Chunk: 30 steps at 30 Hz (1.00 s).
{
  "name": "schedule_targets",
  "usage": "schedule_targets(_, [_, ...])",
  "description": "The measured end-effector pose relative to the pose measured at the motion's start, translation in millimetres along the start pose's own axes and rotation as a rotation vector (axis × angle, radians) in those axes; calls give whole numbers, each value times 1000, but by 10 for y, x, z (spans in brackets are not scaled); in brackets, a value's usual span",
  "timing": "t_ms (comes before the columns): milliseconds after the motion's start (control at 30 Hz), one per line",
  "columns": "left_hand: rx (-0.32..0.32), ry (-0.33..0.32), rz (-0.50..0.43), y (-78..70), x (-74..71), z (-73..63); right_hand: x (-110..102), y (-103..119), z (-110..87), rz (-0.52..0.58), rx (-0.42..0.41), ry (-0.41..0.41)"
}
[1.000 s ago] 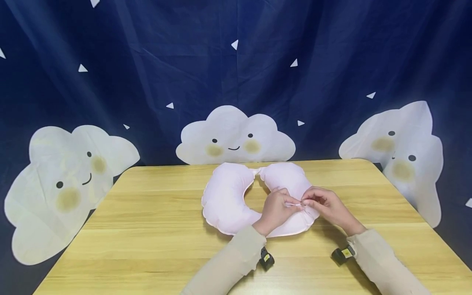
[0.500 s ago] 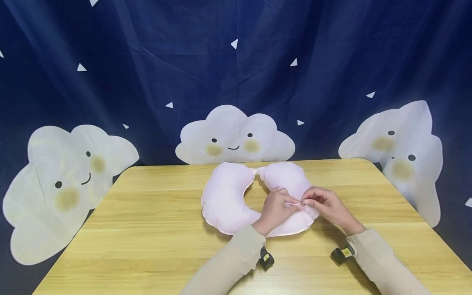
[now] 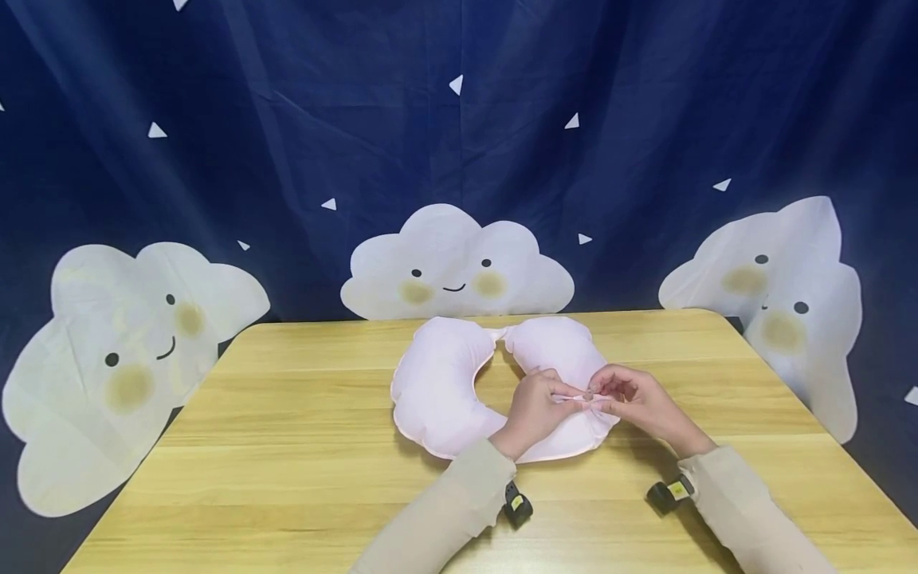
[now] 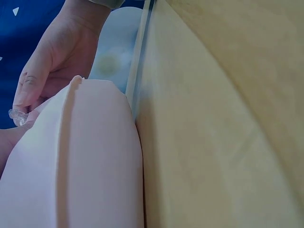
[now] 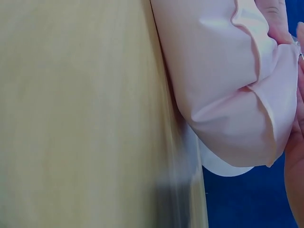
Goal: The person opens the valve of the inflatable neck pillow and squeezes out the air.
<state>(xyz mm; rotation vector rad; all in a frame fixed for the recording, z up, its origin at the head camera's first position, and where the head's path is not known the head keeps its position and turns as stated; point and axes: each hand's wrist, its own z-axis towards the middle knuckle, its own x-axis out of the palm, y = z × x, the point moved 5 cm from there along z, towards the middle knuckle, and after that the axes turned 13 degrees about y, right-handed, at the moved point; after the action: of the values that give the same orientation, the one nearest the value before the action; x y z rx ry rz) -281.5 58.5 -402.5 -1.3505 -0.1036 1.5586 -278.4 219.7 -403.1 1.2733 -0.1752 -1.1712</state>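
Observation:
A pale pink U-shaped inflatable neck pillow (image 3: 433, 391) lies on the table, its two ends towards the far edge. A small clear plastic valve (image 4: 18, 117) sticks up from its right side. My left hand (image 3: 536, 406) pinches the pillow's fabric beside the valve, thumb and index finger coming from the left. From the right, my right hand (image 3: 641, 402) has thumb and index finger at the valve and the fabric round it, the fabric drawn up there. In the right wrist view the pillow (image 5: 223, 71) is creased near the fingers, and the valve is mostly hidden.
The wooden table (image 3: 287, 446) extends around the pillow on all sides. Behind it hangs a dark blue curtain (image 3: 502, 143) with white clouds and triangles. A black wrist camera (image 3: 518, 505) hangs under the left sleeve, another camera (image 3: 669, 494) under the right.
My right thumb and index finger have spread slightly apart, so the clear valve now shows between them. The left hand and the pillow have stayed nearly still.

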Motion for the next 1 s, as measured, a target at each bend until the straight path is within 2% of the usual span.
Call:
schedule_targets(367, [-14,-4,-95,14,-4,-3,35,-27,17,33,55,24])
schedule_targets(533, [-62,20,-123,4,-51,-11,45,-35,28,18,64,15])
schedule_targets(1000, [-112,71,-80,70,-70,-5,60,-70,41,-129,126,-22])
